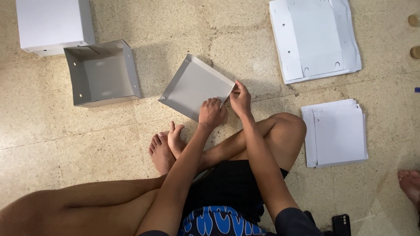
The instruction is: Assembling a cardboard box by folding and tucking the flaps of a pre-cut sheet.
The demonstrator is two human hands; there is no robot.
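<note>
view from above of a person seated cross-legged on a speckled stone floor point(52, 126). grey cardboard tray point(194, 87), half folded, resting on the floor just ahead of the crossed feet, tilted with its raised edges along the far and left sides. left hand point(212, 112) pressed down on the near right part of the tray, fingers curled closed against the cardboard. right hand point(240, 99) at the tray's right corner, fingertips pinched shut on the corner flap. hands side by side, nearly touching.

to the left, well apart from the tray: open grey box point(103, 74), already folded up, mouth turned toward the camera, small round holes in its walls. touching its upper left corner, a closed white box point(52, 24), partly cut off by the top edge.

to the upper right: stack of large flat cardboard sheets point(315, 39), unfolded, with slots and holes along the edges. below it, beside the person's right knee: smaller stack of flat white sheets point(337, 133).

bottom right: dark phone point(341, 225) lying on the floor near the person's hip. far right edge: bare foot point(411, 185) of another person, only partly in view.
</note>
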